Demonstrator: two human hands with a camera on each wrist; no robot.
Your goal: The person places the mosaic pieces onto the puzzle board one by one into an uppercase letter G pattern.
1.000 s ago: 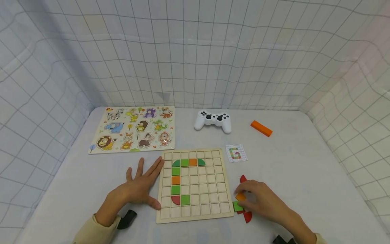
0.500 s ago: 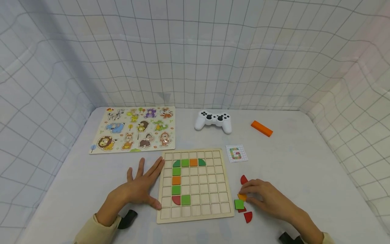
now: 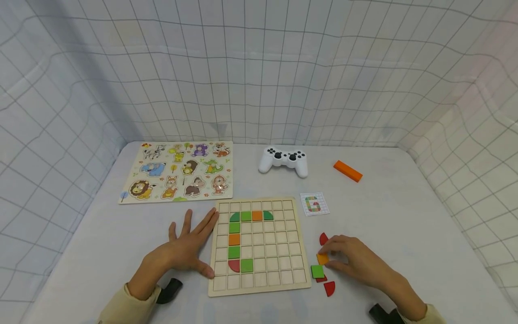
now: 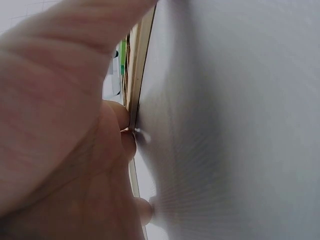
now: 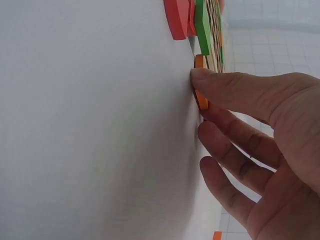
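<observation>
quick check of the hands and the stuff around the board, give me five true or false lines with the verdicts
1. The left hand touches the left edge of the grid board. True.
2. In the head view, the white controller lies left of the orange block. True.
3. The left hand grips the orange block. False: the left hand is spread at the grid board, far from the orange block.
4. The right hand pinches a loose orange tile. True.
5. The white controller rests on the grid board. False: the white controller lies beyond it, apart.
</observation>
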